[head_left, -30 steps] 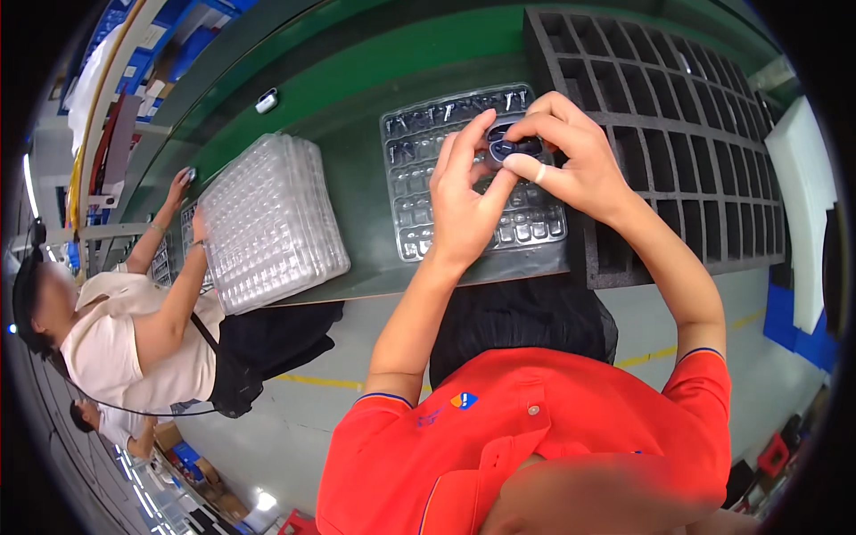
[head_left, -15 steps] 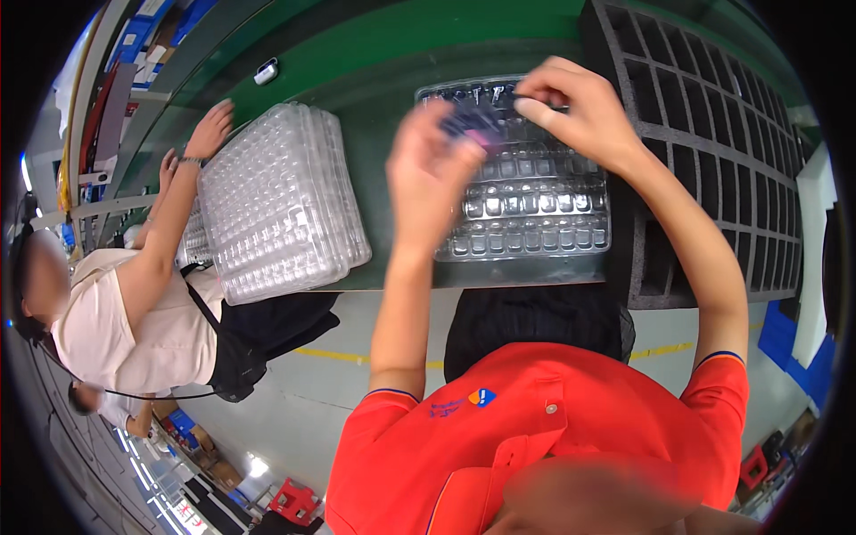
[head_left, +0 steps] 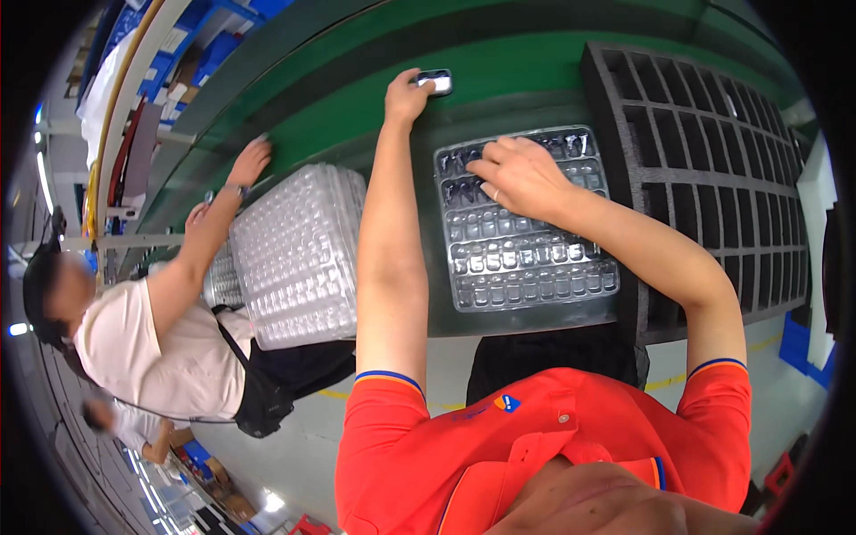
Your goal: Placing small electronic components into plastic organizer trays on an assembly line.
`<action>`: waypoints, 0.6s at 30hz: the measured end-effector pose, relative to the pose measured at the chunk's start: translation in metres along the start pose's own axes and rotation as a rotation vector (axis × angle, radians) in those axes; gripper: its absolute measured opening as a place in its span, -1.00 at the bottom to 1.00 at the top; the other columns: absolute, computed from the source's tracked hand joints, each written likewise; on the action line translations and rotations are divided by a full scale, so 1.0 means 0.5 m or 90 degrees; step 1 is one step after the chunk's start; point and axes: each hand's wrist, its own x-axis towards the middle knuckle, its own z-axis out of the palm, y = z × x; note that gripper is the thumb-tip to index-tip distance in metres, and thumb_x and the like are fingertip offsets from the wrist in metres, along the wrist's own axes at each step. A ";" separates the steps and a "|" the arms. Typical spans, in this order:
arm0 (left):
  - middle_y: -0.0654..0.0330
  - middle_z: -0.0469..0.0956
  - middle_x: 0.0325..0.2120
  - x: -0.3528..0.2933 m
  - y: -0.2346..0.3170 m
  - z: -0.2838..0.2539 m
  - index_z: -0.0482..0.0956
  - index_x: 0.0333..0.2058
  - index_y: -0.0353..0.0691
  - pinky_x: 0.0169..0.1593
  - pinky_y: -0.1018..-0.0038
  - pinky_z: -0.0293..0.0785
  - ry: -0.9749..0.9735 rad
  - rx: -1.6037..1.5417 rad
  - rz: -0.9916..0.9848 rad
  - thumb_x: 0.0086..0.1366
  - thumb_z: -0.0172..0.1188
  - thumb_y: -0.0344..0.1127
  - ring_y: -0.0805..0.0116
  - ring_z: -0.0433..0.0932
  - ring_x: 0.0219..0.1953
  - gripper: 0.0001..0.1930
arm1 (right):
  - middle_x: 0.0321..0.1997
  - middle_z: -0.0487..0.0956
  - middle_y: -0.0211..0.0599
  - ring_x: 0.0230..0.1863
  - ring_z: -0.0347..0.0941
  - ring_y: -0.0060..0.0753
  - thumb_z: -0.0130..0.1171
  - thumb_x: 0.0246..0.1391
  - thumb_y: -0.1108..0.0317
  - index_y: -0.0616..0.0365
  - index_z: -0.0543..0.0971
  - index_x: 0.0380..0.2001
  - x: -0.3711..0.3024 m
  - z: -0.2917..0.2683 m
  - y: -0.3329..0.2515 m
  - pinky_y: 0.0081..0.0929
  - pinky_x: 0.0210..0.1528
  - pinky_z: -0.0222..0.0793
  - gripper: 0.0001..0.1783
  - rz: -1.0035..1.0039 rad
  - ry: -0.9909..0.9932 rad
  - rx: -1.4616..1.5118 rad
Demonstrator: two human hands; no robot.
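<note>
My left hand (head_left: 406, 100) reaches far forward over the green belt. Its thumb and fingers close on a small silver-and-dark rounded case (head_left: 435, 81). My right hand (head_left: 526, 178) is palm down over the far rows of a clear plastic blister tray (head_left: 535, 294), fingers bent and pressed together. Whatever its fingertips hold, if anything, is hidden beneath them. Dark small pieces (head_left: 458, 158) sit in pockets of the tray's far rows, while the near rows show clear pockets.
A tall stack of clear blister trays (head_left: 299, 259) stands left of my left forearm. On the right is a dark grey foam rack (head_left: 629, 192) of deep compartments. At the left a co-worker in a cream shirt reaches a hand (head_left: 251, 162) toward the green belt (head_left: 517, 53).
My left hand has gone from above the tray, where it held a dark bluish-and-pink item, forward to the case on the belt. My right hand has moved left and down onto the tray. The view has shifted.
</note>
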 end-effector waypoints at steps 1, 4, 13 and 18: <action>-0.03 0.66 -0.11 0.010 -0.012 -0.004 0.55 0.12 -0.25 0.07 0.37 0.50 0.008 0.015 0.013 0.06 0.39 -0.13 0.17 0.64 -0.04 -0.37 | -0.28 0.54 -0.31 -0.14 0.48 -0.22 0.29 -0.08 0.36 0.05 0.64 -0.16 0.000 -0.001 0.000 -0.24 -0.06 0.42 -0.68 -0.011 -0.011 -0.004; -0.06 0.65 -0.08 0.028 -0.011 0.018 0.56 0.09 -0.24 0.09 0.32 0.49 0.012 0.012 0.081 0.16 0.31 -0.12 0.09 0.63 -0.01 -0.46 | -0.25 0.56 -0.30 -0.13 0.49 -0.22 0.28 -0.08 0.35 0.02 0.64 -0.14 -0.021 -0.031 0.026 -0.21 -0.06 0.41 -0.66 -0.024 -0.041 -0.018; -0.08 0.61 -0.22 -0.014 -0.026 -0.006 0.50 0.03 -0.34 0.00 0.25 0.49 0.171 0.179 0.104 0.24 0.29 -0.32 0.10 0.59 -0.13 -0.60 | -0.06 0.59 -0.14 0.04 0.49 -0.03 0.26 0.00 0.26 0.10 0.59 -0.01 -0.294 -0.356 0.032 -0.12 0.10 0.42 -0.57 0.129 0.114 0.076; 0.03 0.53 -0.09 -0.002 0.001 -0.029 0.61 -0.05 -0.22 0.07 0.23 0.45 0.108 0.387 0.352 0.20 0.28 -0.40 0.06 0.52 -0.04 -0.69 | -0.05 0.59 -0.17 0.03 0.51 -0.08 0.18 0.06 0.36 0.14 0.58 -0.06 -0.642 -0.526 0.103 -0.21 0.12 0.44 -0.66 0.524 0.280 -0.268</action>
